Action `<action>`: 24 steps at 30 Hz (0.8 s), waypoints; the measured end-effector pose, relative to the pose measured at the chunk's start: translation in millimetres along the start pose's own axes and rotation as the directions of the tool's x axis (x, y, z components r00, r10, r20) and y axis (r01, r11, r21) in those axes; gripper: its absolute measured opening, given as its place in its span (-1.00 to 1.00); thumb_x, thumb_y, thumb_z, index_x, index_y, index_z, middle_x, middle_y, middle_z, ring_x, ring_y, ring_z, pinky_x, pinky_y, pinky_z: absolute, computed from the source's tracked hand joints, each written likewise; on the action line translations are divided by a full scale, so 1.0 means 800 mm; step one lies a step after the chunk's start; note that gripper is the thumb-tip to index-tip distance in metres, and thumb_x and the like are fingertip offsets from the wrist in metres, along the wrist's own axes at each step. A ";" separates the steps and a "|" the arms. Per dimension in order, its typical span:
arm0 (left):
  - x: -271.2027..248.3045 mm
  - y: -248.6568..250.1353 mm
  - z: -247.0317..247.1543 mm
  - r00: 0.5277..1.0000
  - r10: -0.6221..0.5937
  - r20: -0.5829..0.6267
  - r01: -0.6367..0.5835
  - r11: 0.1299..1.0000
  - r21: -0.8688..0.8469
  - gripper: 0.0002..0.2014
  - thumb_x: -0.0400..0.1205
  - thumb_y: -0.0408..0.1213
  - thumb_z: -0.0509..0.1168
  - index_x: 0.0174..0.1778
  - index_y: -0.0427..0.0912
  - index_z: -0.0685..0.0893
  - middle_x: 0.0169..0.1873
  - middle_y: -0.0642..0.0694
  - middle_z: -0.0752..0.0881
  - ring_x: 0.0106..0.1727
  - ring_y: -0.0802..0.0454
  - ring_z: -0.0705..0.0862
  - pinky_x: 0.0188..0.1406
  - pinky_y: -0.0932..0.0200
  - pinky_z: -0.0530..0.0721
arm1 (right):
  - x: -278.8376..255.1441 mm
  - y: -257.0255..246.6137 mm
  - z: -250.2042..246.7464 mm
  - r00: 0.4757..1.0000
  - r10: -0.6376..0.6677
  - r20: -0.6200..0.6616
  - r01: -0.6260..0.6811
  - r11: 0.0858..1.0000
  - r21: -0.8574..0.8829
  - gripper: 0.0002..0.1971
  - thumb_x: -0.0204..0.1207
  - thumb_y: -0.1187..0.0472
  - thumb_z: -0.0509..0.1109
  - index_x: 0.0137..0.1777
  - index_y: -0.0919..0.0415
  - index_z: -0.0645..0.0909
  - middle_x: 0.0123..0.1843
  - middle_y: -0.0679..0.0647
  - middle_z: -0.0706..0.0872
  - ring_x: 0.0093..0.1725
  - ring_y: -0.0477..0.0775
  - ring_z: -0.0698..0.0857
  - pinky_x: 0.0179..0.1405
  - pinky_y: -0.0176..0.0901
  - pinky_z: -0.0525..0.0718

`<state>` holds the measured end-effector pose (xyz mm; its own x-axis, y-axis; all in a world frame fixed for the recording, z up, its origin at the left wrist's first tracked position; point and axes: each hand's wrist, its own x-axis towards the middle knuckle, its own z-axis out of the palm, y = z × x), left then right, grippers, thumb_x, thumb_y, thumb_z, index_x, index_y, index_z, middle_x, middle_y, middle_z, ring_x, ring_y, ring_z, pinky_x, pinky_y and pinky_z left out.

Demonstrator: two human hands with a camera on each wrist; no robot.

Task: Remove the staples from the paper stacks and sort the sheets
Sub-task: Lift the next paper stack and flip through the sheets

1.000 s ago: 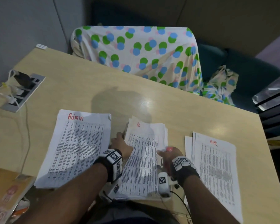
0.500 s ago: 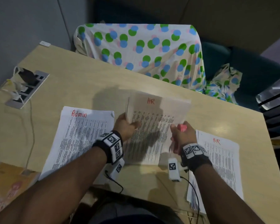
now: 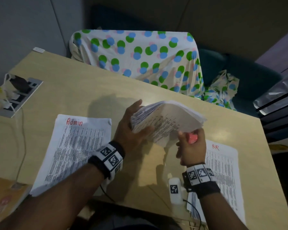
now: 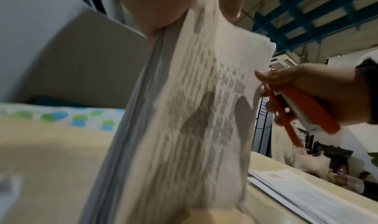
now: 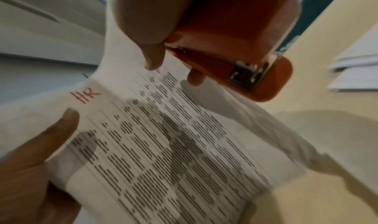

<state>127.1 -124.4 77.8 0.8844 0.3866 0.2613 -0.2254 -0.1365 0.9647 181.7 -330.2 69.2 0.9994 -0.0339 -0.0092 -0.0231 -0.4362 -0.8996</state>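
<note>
Left hand (image 3: 131,128) and right hand (image 3: 190,146) raised, fingers curled.

An office: desk (image 3: 93,90) with built-in power sockets (image 3: 18,95), partition walls.

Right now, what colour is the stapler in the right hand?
Orange-red, clearest in the right wrist view: stapler, gripped by the right hand.

A polka-dot cloth (image 3: 136,58) drapes a chair behind the table (image 3: 93,90), with a socket panel (image 3: 18,95) at its left
</note>
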 end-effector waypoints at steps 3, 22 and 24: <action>0.017 0.009 -0.003 0.972 0.236 -0.011 -0.235 0.969 0.081 -0.30 0.41 -0.28 0.50 0.33 0.31 0.32 0.18 0.20 0.57 0.17 0.14 0.63 0.01 0.21 0.70 | 0.017 -0.014 -0.012 0.989 -0.130 -0.068 0.129 0.992 -0.009 -0.59 0.43 -0.02 0.50 0.23 0.02 0.51 -0.14 0.22 0.78 -0.42 0.23 0.76 -0.61 0.01 0.70; 0.035 0.016 -0.001 0.997 -0.003 -0.071 -0.002 0.998 -0.068 -0.49 0.20 -0.12 0.64 0.03 0.19 0.64 -0.14 0.02 0.80 -0.07 -0.02 0.79 -0.10 -0.18 0.79 | 0.039 -0.028 -0.015 0.980 -0.194 -0.053 0.199 0.971 0.135 -0.80 0.52 0.24 0.52 0.08 0.19 0.61 -0.37 0.22 0.66 -0.56 0.20 0.62 -0.80 0.13 0.58; 0.033 0.012 0.000 0.994 -0.014 -0.107 0.012 1.000 -0.025 -0.64 0.21 -0.07 0.61 -0.14 0.21 0.67 -0.26 0.21 0.78 -0.13 0.01 0.78 -0.17 -0.22 0.79 | 0.041 -0.020 -0.015 0.980 -0.186 -0.063 0.193 0.973 0.124 -0.82 0.50 0.17 0.53 0.01 0.15 0.61 -0.36 0.31 0.67 -0.59 0.18 0.59 -0.76 0.04 0.59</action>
<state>148.0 -115.4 93.9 0.8386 0.4841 0.2497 -0.2250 -0.1096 0.9682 214.2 -334.9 88.9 0.9825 -0.0087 0.1859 0.1735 -0.3192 -0.9317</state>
